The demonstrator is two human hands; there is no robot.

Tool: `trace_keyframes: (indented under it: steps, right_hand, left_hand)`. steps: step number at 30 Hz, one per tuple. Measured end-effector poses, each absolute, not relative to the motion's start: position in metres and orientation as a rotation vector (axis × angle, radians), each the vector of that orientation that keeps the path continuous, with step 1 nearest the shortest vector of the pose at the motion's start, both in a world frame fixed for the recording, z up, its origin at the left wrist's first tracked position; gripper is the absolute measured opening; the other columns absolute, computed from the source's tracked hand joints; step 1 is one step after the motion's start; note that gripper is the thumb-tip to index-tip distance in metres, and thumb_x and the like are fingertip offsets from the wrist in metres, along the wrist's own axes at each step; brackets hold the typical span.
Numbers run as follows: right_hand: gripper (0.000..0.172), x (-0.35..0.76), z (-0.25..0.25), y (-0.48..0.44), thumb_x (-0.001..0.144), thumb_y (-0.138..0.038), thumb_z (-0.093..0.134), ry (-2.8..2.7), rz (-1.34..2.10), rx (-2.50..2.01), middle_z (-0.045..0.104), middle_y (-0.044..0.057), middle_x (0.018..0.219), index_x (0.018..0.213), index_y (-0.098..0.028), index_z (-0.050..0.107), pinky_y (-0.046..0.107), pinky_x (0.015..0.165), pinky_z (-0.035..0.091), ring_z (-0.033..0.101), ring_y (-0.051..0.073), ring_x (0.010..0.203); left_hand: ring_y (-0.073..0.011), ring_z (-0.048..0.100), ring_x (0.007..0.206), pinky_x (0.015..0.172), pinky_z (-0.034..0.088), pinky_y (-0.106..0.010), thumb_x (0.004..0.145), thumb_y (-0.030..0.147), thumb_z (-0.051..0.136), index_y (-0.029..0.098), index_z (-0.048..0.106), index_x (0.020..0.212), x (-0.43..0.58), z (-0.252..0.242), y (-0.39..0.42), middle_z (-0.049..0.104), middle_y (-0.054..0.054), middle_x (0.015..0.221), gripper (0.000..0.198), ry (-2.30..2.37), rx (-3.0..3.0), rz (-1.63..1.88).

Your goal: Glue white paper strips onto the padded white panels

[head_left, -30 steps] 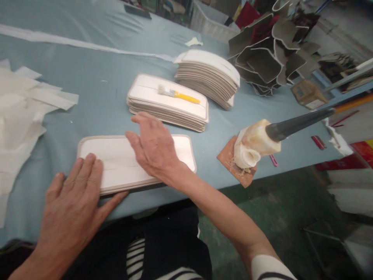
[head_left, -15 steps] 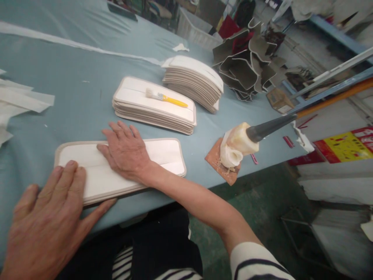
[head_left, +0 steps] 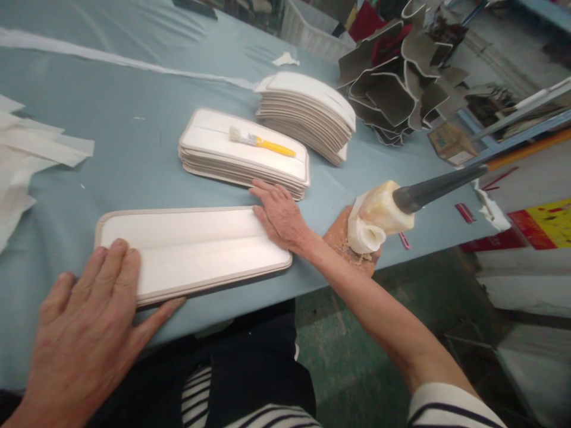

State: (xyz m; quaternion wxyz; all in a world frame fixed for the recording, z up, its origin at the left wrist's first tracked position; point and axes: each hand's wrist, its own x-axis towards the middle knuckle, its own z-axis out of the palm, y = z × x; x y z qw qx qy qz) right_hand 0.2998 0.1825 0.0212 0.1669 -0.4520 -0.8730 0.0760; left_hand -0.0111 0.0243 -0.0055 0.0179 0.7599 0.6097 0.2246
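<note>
A low stack of long white panels [head_left: 200, 246] with beige rounded borders lies along the table's front edge. My left hand [head_left: 91, 324] rests flat on its left end, fingers stretched out and the thumb along the front edge. At the right end, my right hand [head_left: 283, 217] lies with extended fingers on the panel's far corner, the fingertips close to a second stack of similar panels [head_left: 209, 128]. On top of that second stack is a paintbrush [head_left: 267, 144] with a yellow handle. Neither hand holds anything that I can see.
A stack of curved panels [head_left: 307, 113] stands behind. To the right, a yellowed container [head_left: 379, 208] with a dark handle sticking out sits on a brown board [head_left: 336, 229]. Bent grey pieces [head_left: 383, 95] are heaped farther back. White strips [head_left: 49, 139] lie at left.
My right hand has slid rightward from the middle of the panel to its right end. My left hand stays on the left end. The view has shifted slightly.
</note>
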Motion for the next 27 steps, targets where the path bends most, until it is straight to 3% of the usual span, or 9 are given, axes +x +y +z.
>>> trace_keyframes:
  steps: [8,13,19,23,27]
  right_hand:
    - [0.042,0.301,0.02,0.184,0.111,-0.029,0.041,-2.56,0.236,-1.206,0.056,0.019,0.162,0.145,-0.014,0.059,0.054,0.129,0.029,0.049,0.03,0.151]
    - [0.044,0.297,0.036,0.179,0.109,-0.034,0.049,-2.559,0.177,-1.222,0.051,0.021,0.166,0.148,-0.015,0.058,0.06,0.13,0.027,0.046,0.034,0.154]
    - [0.079,0.278,0.042,0.112,0.107,-0.059,0.05,-2.569,0.176,-1.254,0.03,0.023,0.178,0.169,-0.011,0.035,0.059,0.132,0.027,0.029,0.036,0.165]
    - [0.095,0.271,0.018,0.076,0.103,-0.07,0.052,-2.63,0.157,-1.369,0.032,0.026,0.176,0.167,-0.002,0.037,0.059,0.132,0.029,0.029,0.041,0.165]
    - [0.095,0.27,0.007,0.072,0.102,-0.069,0.054,-2.634,0.11,-1.425,0.03,0.025,0.176,0.166,0.0,0.04,0.059,0.132,0.03,0.029,0.042,0.165]
  left_hand:
    - [-0.0466,0.04,0.159,0.127,0.032,-0.068,0.105,0.057,0.039,0.01,0.024,0.17,-0.006,0.006,0.026,0.039,-0.029,0.171,0.082,1.962,2.468,0.503]
    - [-0.0439,0.041,0.159,0.128,0.031,-0.064,0.105,0.062,0.035,0.006,0.025,0.169,-0.01,0.002,0.025,0.038,-0.028,0.172,0.085,2.008,2.496,0.443]
    - [-0.0429,0.039,0.16,0.129,0.031,-0.062,0.104,0.063,0.035,0.002,0.033,0.165,-0.011,-0.004,0.023,0.039,-0.027,0.171,0.087,2.01,2.476,0.435]
    - [-0.0408,0.039,0.16,0.129,0.031,-0.059,0.105,0.064,0.034,0.002,0.035,0.164,-0.011,-0.005,0.023,0.042,-0.026,0.17,0.087,2.013,2.504,0.473]
    - [-0.041,0.043,0.158,0.128,0.031,-0.058,0.106,0.062,0.032,0.001,0.037,0.164,-0.01,-0.006,0.022,0.044,-0.026,0.169,0.084,2.038,2.521,0.511]
